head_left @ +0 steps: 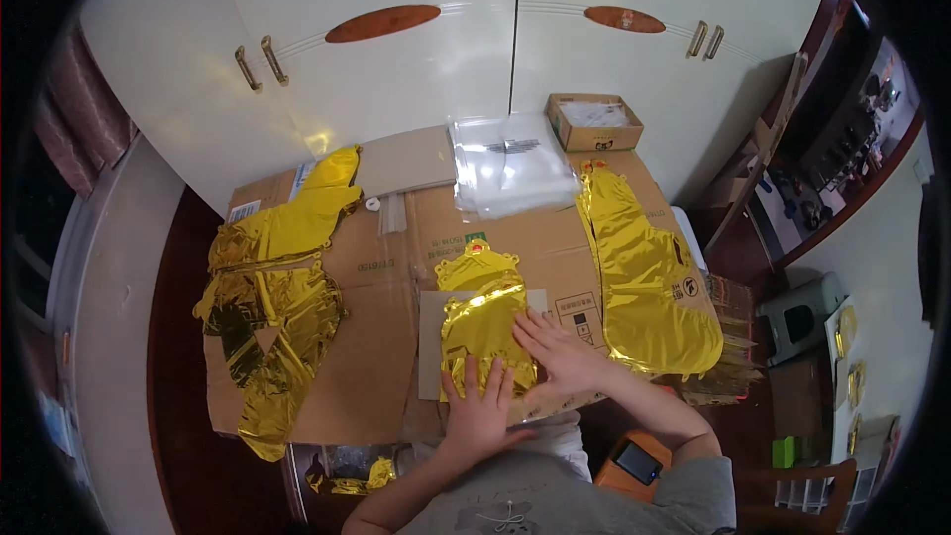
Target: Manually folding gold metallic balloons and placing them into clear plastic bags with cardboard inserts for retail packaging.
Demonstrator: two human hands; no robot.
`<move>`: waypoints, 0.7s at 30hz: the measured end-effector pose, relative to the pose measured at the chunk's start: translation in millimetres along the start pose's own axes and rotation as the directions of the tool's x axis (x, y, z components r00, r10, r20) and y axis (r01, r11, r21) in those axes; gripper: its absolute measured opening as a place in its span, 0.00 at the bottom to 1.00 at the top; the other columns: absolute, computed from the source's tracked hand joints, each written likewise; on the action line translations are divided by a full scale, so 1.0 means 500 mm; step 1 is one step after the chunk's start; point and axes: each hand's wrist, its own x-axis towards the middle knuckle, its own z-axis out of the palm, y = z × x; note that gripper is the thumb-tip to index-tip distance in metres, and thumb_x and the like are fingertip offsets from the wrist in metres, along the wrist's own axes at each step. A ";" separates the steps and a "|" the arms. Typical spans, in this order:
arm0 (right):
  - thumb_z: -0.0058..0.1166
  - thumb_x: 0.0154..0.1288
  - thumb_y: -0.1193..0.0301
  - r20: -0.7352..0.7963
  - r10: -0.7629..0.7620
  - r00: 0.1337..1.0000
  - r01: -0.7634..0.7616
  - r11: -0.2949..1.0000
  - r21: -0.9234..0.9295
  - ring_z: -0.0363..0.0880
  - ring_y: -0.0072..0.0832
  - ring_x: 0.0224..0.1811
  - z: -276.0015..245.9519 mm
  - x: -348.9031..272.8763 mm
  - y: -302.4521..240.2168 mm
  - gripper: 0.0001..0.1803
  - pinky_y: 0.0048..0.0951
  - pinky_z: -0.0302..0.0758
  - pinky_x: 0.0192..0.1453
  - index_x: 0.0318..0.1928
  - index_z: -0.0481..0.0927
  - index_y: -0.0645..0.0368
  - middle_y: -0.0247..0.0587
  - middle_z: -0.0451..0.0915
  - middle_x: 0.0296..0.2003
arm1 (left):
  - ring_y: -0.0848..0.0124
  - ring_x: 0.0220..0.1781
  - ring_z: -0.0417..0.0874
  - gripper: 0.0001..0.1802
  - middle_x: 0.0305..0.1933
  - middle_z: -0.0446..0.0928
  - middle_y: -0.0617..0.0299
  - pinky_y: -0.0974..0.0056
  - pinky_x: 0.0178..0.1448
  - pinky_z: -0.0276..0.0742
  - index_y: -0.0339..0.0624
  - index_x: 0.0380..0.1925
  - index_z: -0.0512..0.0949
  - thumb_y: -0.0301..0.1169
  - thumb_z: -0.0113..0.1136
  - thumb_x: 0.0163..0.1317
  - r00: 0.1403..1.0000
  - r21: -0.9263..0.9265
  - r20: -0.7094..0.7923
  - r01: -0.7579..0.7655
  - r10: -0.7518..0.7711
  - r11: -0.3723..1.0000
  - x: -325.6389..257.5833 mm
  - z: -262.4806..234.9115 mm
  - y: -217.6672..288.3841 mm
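In front of me a folded gold foil balloon [482,322] lies flat over a pale sheet of card [429,347]. My left hand [480,411] rests on its near edge with the fingers spread. From the right, my right hand [563,355] lies flat with its fingertips on the balloon's right edge. Neither hand is closed round anything. Another flat gold foil balloon [644,277] stretches along the right side of the table. More gold foil [287,228] lies at the left, with a crumpled gold foil piece [272,337] nearer me.
Flattened cardboard [371,376] covers the work surface. Clear plastic bags [513,166] are stacked at the back, beside a small open carton [596,124]. White cabinet doors [396,69] stand behind. A phone [637,462] lies on an orange seat at my right.
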 end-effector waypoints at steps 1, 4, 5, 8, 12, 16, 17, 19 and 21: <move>0.59 0.53 0.36 -0.019 0.017 1.000 -0.017 1.000 0.005 0.52 0.57 0.74 0.005 -0.003 -0.002 0.59 0.52 0.50 0.77 0.70 0.56 0.70 0.64 0.53 0.72 | 0.31 0.74 0.47 0.60 0.75 0.54 0.44 0.16 0.63 0.39 0.38 0.68 0.63 0.75 0.54 0.47 1.000 0.000 0.000 0.001 -0.001 1.000 0.001 0.001 0.000; 0.60 0.51 0.36 -0.062 0.059 0.996 -0.058 0.998 0.021 0.52 0.59 0.74 0.016 -0.004 -0.008 0.61 0.50 0.52 0.76 0.71 0.54 0.70 0.66 0.51 0.72 | 0.30 0.74 0.46 0.59 0.75 0.54 0.43 0.17 0.64 0.40 0.37 0.67 0.64 0.75 0.53 0.47 1.000 0.017 0.005 0.004 -0.004 1.000 0.001 -0.005 -0.001; 0.60 0.51 0.36 -0.065 0.072 0.995 -0.071 0.997 0.028 0.53 0.59 0.74 0.016 -0.005 -0.008 0.61 0.50 0.53 0.76 0.71 0.54 0.69 0.66 0.51 0.72 | 0.30 0.74 0.47 0.60 0.74 0.54 0.42 0.17 0.64 0.40 0.36 0.67 0.64 0.75 0.53 0.47 1.000 -0.010 -0.015 0.011 -0.011 1.000 -0.001 -0.004 0.000; 0.62 0.53 0.40 -0.050 0.105 0.993 -0.102 0.993 0.052 0.57 0.58 0.72 0.009 0.000 -0.006 0.58 0.49 0.59 0.73 0.72 0.54 0.67 0.63 0.50 0.73 | 0.29 0.73 0.48 0.61 0.73 0.54 0.38 0.19 0.66 0.40 0.34 0.67 0.64 0.75 0.54 0.47 0.996 -0.054 -0.078 0.043 -0.048 0.998 -0.004 -0.005 -0.007; 0.65 0.56 0.50 -0.106 0.119 0.987 -0.103 0.985 0.139 0.64 0.54 0.69 0.018 0.003 0.015 0.51 0.46 0.66 0.68 0.72 0.56 0.60 0.59 0.52 0.73 | 0.28 0.73 0.48 0.61 0.72 0.54 0.32 0.22 0.68 0.41 0.33 0.67 0.63 0.75 0.54 0.46 0.986 -0.047 -0.133 0.097 -0.103 0.994 -0.014 0.001 -0.038; 0.64 0.59 0.59 -0.094 0.172 0.981 -0.154 0.973 0.174 0.66 0.47 0.68 0.018 0.016 0.017 0.42 0.45 0.66 0.67 0.71 0.61 0.53 0.50 0.53 0.74 | 0.30 0.73 0.51 0.60 0.71 0.56 0.33 0.24 0.69 0.44 0.31 0.67 0.63 0.74 0.53 0.48 0.975 -0.006 -0.137 0.174 -0.173 0.985 -0.032 -0.007 -0.053; 0.63 0.59 0.60 -0.105 0.168 0.980 -0.147 0.972 0.182 0.67 0.47 0.67 0.020 0.020 0.020 0.40 0.44 0.67 0.67 0.71 0.62 0.52 0.50 0.53 0.74 | 0.32 0.74 0.49 0.62 0.72 0.54 0.32 0.24 0.70 0.41 0.30 0.67 0.61 0.74 0.53 0.48 0.975 -0.025 -0.116 0.186 -0.188 0.982 -0.038 -0.006 -0.059; 0.63 0.59 0.63 -0.125 0.173 0.977 -0.145 0.968 0.207 0.69 0.47 0.66 0.026 0.020 0.024 0.38 0.43 0.69 0.65 0.70 0.64 0.51 0.49 0.54 0.74 | 0.34 0.77 0.44 0.65 0.73 0.50 0.29 0.25 0.71 0.35 0.26 0.69 0.56 0.75 0.52 0.48 0.976 -0.068 -0.066 0.204 -0.208 0.977 -0.048 0.000 -0.071; 0.63 0.59 0.66 -0.149 0.178 0.973 -0.140 0.962 0.235 0.70 0.47 0.65 0.029 0.021 0.027 0.37 0.42 0.71 0.64 0.69 0.66 0.51 0.49 0.55 0.73 | 0.37 0.78 0.44 0.65 0.74 0.48 0.29 0.26 0.72 0.33 0.24 0.69 0.54 0.74 0.52 0.49 0.971 0.009 -0.010 0.237 -0.237 0.971 -0.053 -0.001 -0.084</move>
